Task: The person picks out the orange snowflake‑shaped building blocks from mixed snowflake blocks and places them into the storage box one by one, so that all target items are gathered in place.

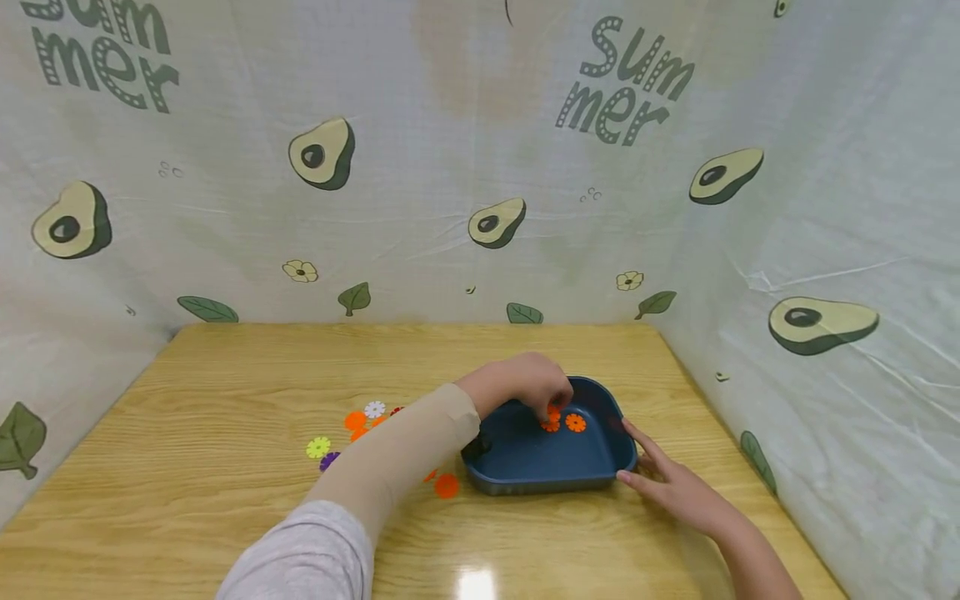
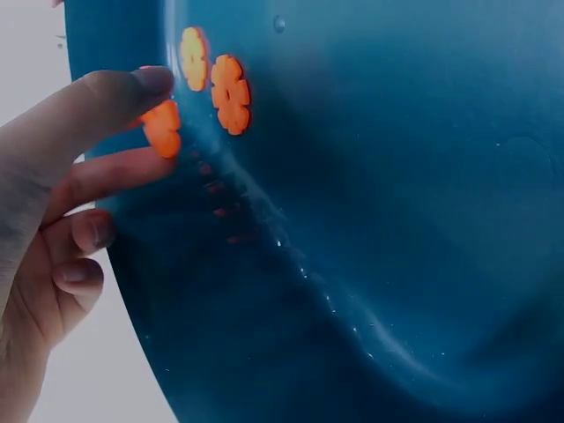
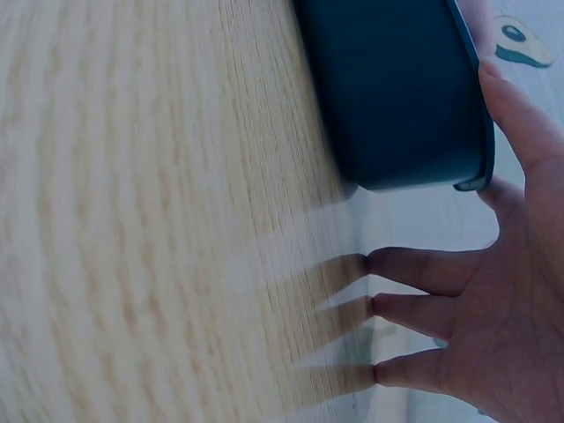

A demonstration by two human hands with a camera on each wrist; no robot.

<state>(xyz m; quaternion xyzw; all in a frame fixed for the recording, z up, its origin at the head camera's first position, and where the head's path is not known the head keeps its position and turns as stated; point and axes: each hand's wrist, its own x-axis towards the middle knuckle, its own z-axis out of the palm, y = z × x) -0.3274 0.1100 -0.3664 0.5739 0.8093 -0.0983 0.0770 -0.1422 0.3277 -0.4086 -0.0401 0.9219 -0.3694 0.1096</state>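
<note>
My left hand (image 1: pixel 528 383) reaches into a dark blue tray (image 1: pixel 525 458). In the left wrist view, its thumb and forefinger pinch an orange flower-shaped disc (image 2: pixel 164 132) near the tray wall. Two more orange flower-shaped discs, one flat on the tray floor (image 2: pixel 232 94) and another beside it (image 2: pixel 194 58), lie close to the fingertips. My right hand (image 1: pixel 678 492) touches the tray's right side at the rim with thumb and forefinger. Its other fingers are spread straight, their tips on the table in the right wrist view.
Left of the tray, several loose discs lie on the wooden table (image 1: pixel 187 467): a yellow-green one (image 1: pixel 318 447), a white one (image 1: pixel 375 409), a purple one (image 1: pixel 327 461) and orange ones (image 1: pixel 446 486). My left forearm hides part of this group. A patterned cloth (image 1: pixel 420 250) hangs behind and beside the table.
</note>
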